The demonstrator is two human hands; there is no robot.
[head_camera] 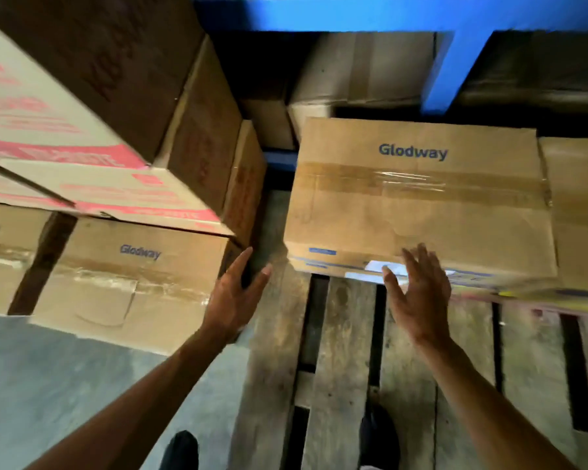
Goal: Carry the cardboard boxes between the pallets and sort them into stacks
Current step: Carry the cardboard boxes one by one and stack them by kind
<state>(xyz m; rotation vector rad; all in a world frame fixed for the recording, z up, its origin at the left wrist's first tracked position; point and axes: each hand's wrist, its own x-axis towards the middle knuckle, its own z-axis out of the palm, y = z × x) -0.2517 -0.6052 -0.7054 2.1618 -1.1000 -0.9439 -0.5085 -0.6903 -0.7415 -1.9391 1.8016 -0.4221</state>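
A taped brown box marked Glodway (418,205) sits on the far part of a wooden pallet (350,361). My right hand (418,293) is spread open just in front of that box's near face, holding nothing. My left hand (236,293) is open too, fingers apart, in the gap between this box and a second Glodway box (126,283) on the left. That second box lies at the bottom of a stack, under boxes with red print (82,184).
A blue rack frame (455,62) runs across the top, with more brown boxes (364,72) behind it. Another box (581,205) stands right of the Glodway box. Grey concrete floor (65,385) lies at lower left. My shoes stand at the pallet's near edge.
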